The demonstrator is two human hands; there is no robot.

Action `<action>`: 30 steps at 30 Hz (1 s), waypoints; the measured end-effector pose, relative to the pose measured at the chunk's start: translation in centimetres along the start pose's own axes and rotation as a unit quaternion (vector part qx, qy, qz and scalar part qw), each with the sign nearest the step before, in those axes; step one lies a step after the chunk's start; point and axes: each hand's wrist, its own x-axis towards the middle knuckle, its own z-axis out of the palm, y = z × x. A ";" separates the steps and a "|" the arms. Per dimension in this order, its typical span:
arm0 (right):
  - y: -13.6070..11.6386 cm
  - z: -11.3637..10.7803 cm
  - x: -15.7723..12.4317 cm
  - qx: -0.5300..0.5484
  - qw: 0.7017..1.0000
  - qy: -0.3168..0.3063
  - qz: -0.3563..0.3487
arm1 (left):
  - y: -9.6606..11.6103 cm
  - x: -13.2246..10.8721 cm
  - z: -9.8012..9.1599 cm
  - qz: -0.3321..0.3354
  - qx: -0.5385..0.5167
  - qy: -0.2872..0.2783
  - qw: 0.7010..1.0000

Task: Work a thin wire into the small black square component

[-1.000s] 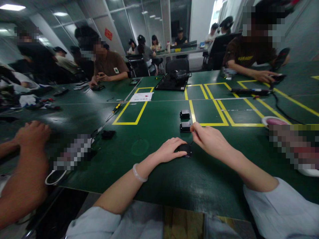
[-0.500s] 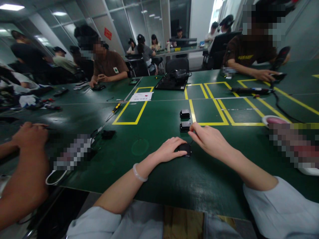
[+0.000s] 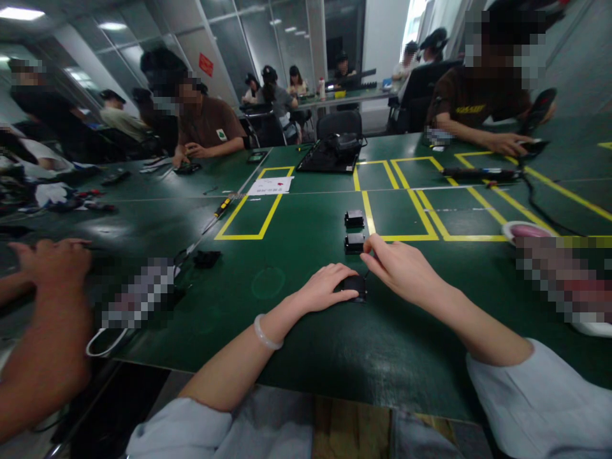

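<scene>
My left hand [image 3: 329, 287] is wrapped over the left side of a black part [image 3: 354, 289] that rests on the green table [image 3: 306, 344]. My right hand [image 3: 394, 264] is pinched just above and to the right of that part. A thin dark tip shows below its fingers, too small to make out. Beyond my hands, two black blocks with grey tops stand one behind the other, the nearer block [image 3: 354, 243] beside my right fingertips and the farther block [image 3: 354, 218] behind it.
Yellow tape outlines [image 3: 261, 237] mark the table. A yellow-black screwdriver [image 3: 222, 207], a paper sheet [image 3: 270, 185] and a small black item [image 3: 207, 258] lie left. A white-rimmed tray [image 3: 595, 326] is at right. A person's forearm [image 3: 60, 319] rests at far left.
My hands and the black part look nearly the same as before. At the far left, the neighbouring person's fingers have spread a little to the left.
</scene>
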 end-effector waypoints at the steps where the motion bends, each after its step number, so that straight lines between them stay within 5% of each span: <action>1: 0.0 0.0 0.0 0.001 1.000 0.000 0.000 | 0.0 0.0 0.0 0.001 0.000 0.000 1.000; 30: 0.0 -0.1 0.1 -0.011 1.000 -0.019 0.007 | 0.2 -0.1 -0.2 0.002 -0.007 -0.006 1.000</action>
